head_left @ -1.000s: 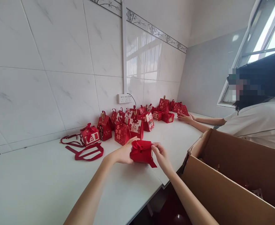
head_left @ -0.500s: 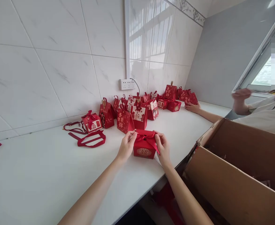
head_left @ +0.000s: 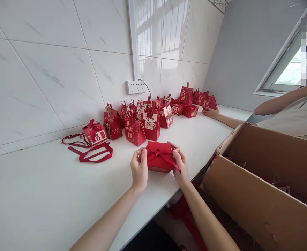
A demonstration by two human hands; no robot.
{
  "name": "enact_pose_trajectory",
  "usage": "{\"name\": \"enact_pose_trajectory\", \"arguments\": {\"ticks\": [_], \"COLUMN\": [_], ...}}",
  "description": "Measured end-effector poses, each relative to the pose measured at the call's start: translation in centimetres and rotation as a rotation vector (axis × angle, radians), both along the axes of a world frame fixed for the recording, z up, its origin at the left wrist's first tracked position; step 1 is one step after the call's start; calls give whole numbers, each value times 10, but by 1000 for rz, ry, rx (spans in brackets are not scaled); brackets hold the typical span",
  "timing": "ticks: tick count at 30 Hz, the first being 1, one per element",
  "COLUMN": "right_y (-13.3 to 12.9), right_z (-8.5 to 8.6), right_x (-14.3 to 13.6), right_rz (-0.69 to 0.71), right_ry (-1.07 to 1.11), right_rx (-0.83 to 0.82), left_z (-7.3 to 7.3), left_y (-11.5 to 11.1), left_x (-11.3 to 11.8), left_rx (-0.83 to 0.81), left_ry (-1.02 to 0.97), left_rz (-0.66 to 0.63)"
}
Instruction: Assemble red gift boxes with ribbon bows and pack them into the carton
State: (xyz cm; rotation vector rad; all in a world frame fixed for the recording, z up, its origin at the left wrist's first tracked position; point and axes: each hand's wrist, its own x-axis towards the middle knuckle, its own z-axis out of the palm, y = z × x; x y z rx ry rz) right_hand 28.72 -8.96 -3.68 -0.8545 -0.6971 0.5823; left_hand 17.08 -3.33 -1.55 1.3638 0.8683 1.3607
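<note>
Between my two hands is a red gift box with a ribbon bow tied across its front and its top tilted toward me. My left hand grips its left side, thumb at the upper edge. On the right side, my right hand holds the box, its fingers behind the top corner and a ribbon tail hanging beside the thumb. Just behind stand a red peaked box and a red box with a white printed panel.
More red boxes line the wall on the white table. A loose red ribbon lies left, by a bow-tied box. At right are a large open carton and another person's hand touching a box.
The held box has tipped so more of its top shows. My left hand has moved from the bow to the box's side. The other person's raised hand has left the view.
</note>
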Motion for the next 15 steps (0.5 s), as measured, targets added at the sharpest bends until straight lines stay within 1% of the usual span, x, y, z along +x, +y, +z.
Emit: {"name": "enact_pose_trajectory", "arguments": {"ticks": [5, 8, 10, 15], "right_y": [-12, -20, -23, -23], "right_z": [1, 3, 4, 6], "right_x": [-3, -5, -4, -3], "right_rz": [-59, -21, -2, 41], "right_ry": [47, 64, 80, 190], "right_rx": [-39, -71, -72, -49], "left_z": [1, 0, -1, -6], "left_y": [-7, -10, -11, -11], "left_x": [1, 2, 3, 5], "left_rx": [-94, -132, -152, -186], "left_ry": [-1, -8, -27, -68], "left_rz": [37, 44, 24, -20]}}
